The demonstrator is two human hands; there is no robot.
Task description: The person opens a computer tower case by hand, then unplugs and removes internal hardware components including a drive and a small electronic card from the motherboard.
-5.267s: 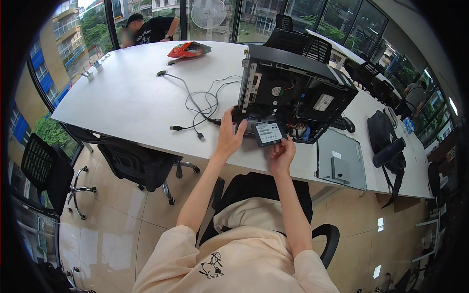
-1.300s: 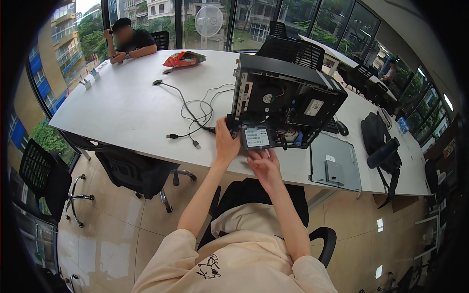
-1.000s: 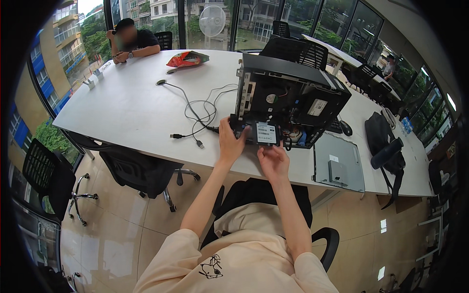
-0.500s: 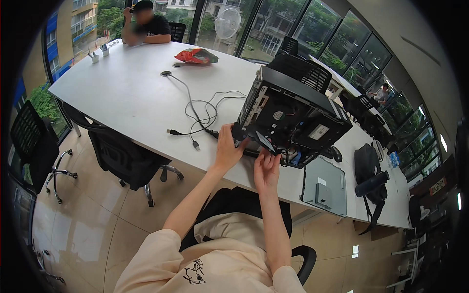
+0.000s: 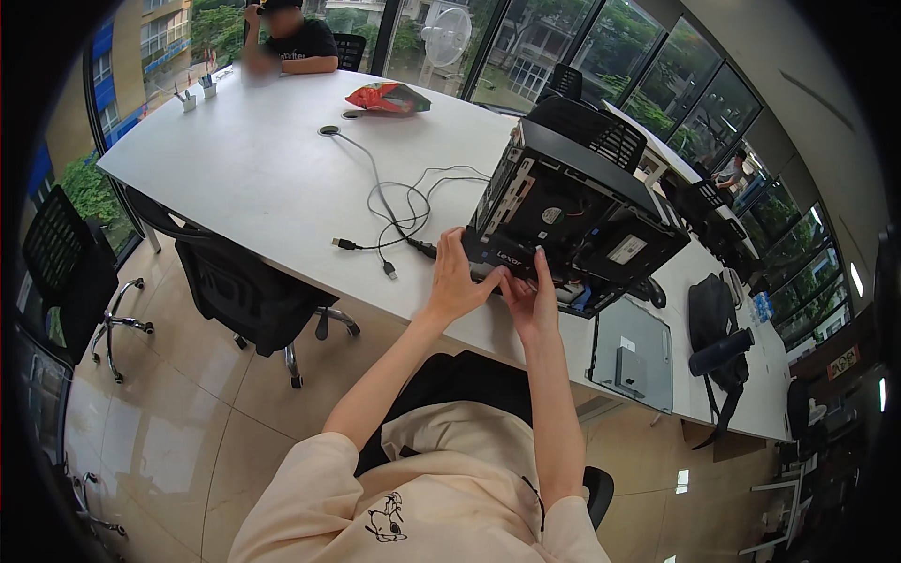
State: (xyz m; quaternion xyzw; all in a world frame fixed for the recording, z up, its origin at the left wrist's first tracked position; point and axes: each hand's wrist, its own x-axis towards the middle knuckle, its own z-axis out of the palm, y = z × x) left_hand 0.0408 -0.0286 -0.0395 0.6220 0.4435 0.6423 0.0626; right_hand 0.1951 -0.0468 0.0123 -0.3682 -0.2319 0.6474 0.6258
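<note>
Both hands meet at the open side of the computer case near the desk's front edge. The left hand presses flat; the right hand pinches a small part there, fingers upward.

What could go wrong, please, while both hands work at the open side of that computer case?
The computer case sits close to the table edge, so pushing could shift it toward the edge. The black cables lie just beside the left hand and might snag. The right hand reaches among exposed parts, which its fingers could knock.
</note>
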